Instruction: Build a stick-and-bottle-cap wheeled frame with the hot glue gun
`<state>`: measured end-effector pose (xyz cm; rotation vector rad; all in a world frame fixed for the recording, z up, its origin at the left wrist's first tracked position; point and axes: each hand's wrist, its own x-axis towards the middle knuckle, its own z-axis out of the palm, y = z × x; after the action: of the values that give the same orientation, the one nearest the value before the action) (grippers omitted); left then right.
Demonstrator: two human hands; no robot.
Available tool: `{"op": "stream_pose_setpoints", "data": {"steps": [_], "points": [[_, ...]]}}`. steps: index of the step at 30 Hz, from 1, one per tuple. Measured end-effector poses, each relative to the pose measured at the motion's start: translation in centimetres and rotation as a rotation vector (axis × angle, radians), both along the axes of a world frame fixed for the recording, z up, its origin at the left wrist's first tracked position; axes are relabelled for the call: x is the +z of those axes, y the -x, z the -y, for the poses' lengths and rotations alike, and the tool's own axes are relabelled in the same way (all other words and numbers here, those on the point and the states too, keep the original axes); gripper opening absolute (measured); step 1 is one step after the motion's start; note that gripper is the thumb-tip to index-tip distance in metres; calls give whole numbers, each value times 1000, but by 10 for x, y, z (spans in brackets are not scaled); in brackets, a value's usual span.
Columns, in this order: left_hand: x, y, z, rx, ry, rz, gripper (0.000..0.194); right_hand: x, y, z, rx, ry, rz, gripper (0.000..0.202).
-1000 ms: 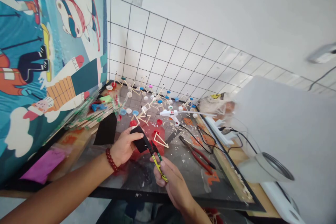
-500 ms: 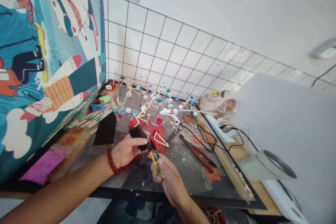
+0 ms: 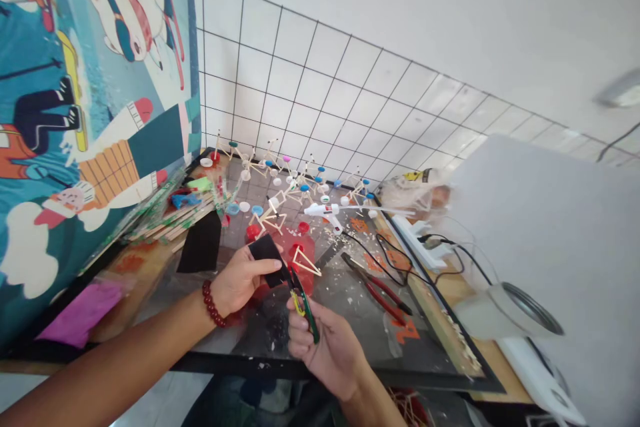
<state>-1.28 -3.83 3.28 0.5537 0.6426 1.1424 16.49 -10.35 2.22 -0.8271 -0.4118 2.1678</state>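
Note:
My left hand pinches a small black sheet between thumb and fingers, above the dark table. In my right hand are scissors with green and yellow handles. Their blades meet the right edge of the black sheet; whether they are cutting through it is hard to make out. Just beyond the blades lies a small triangular frame of wooden sticks with a red cap, on a red translucent sheet. Another black sheet rests left of my left hand.
Pliers with red handles lie to the right. Behind them a white glue gun trails its cord. Several stick-and-cap figures stand at the back by the wire grid. Wooden sticks and a pink packet lie left.
The black sheet has turned in my left hand and shows more of its face. The scissors have rotated in my right hand, with the green handle now nearer me.

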Motion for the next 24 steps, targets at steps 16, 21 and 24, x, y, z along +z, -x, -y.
{"op": "stream_pose_setpoints", "data": {"steps": [16, 21, 24], "points": [[7, 4, 4, -21, -119, -104, 45, -1, -4, 13, 77, 75, -214, 39], [6, 3, 5, -45, -122, -118, 46, -6, -4, 14, 67, 83, -212, 38], [5, 3, 4, -52, -115, -122, 47, -8, -2, 14, 55, 83, -197, 37]]}}
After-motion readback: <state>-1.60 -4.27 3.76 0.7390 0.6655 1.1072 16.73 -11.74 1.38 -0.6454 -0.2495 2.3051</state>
